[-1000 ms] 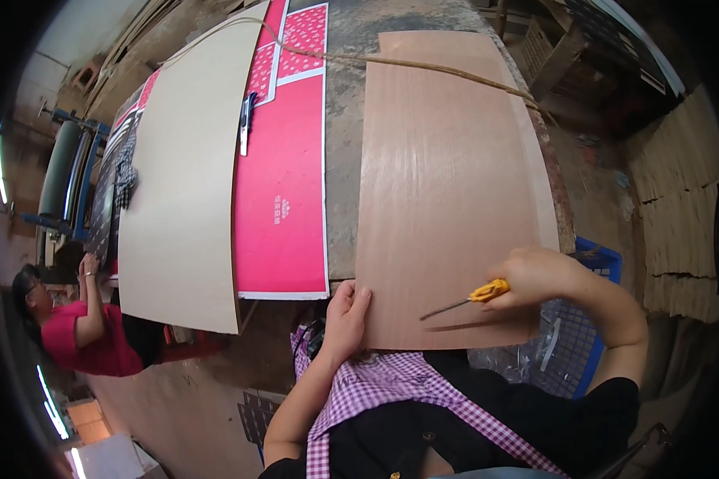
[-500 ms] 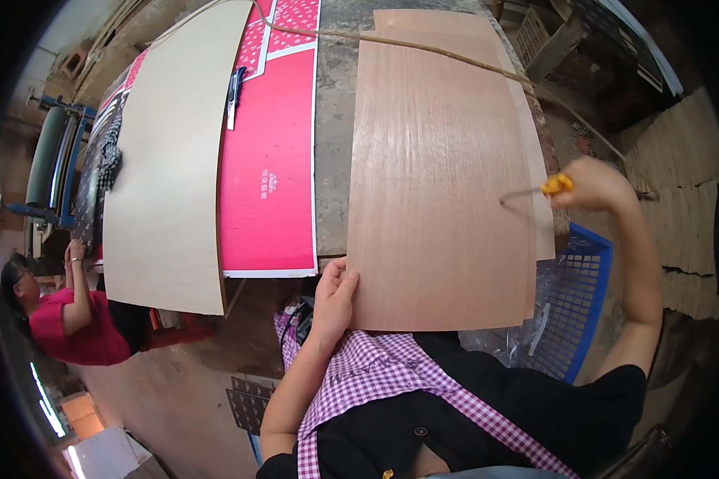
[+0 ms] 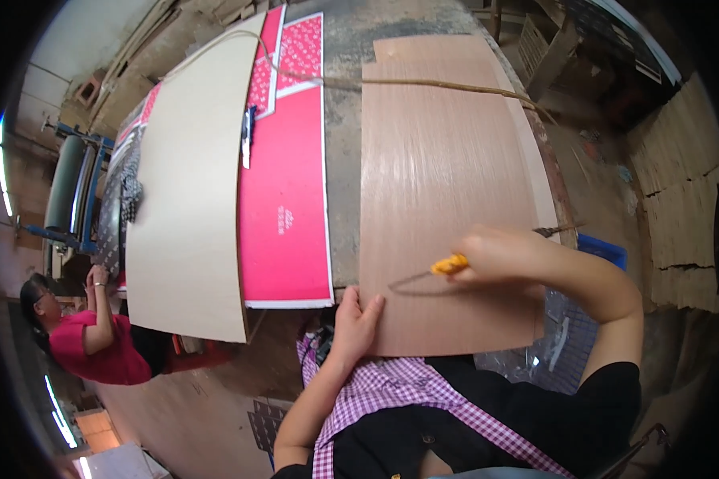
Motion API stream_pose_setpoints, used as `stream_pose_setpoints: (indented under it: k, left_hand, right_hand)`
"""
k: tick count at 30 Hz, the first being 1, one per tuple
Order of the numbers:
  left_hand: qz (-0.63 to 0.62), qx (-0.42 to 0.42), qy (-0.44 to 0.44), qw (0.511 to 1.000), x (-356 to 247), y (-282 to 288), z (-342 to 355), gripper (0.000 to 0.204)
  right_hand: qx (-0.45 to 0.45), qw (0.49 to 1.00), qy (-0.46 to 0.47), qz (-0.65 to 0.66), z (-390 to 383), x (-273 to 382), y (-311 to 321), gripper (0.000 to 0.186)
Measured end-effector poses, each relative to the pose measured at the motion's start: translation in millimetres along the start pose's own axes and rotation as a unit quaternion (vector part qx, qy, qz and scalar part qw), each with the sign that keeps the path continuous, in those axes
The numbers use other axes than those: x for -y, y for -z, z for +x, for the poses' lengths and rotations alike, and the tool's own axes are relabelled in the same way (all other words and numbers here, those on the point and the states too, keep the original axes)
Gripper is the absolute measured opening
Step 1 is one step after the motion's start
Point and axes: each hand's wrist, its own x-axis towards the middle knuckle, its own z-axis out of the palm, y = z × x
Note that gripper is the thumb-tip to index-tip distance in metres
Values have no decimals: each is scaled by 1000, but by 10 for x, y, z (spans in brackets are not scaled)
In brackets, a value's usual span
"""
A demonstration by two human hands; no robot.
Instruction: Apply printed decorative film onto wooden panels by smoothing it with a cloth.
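Note:
A thin reddish-brown wooden sheet [image 3: 447, 176] lies lengthwise before me on top of at least one other sheet. My left hand [image 3: 355, 323] grips its left edge near the close corner, thumb on the upper face. Over the sheet's near half, my right hand [image 3: 491, 255] is closed round the yellow handle [image 3: 449, 264] of a tool. From it a thin, slightly curved metal shaft [image 3: 411, 279] points left toward my left hand; whether its tip touches the wood I cannot tell. A thin dark piece [image 3: 555, 230] shows beyond my right wrist, its link to the tool unclear.
A cord [image 3: 447, 83] crosses the sheet's far part. To the left are a pink printed panel [image 3: 287, 199], a utility knife [image 3: 248, 136] and a pale board [image 3: 188, 191]. Beyond sits a person in pink [image 3: 108, 343]. A blue basket [image 3: 603, 249] stands right, below the table.
My right hand has swung left and nearer to me with the yellow-handled tool, from the sheet's right edge to over its near half. My left hand keeps its hold. The whole view has shifted slightly.

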Motion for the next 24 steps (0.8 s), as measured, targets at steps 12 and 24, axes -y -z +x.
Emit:
stream_pose_setpoints:
  k: [12, 24]
  left_hand:
    - [-8, 6, -14, 1000, 124, -26, -121, 25]
    - [-42, 17, -7, 999, 129, 56, -58, 23]
  right_hand:
    - [-432, 870, -236, -34, 1299, -1689, 964, 39]
    - [14, 951, -294, 96, -720, -1348, 612, 40]
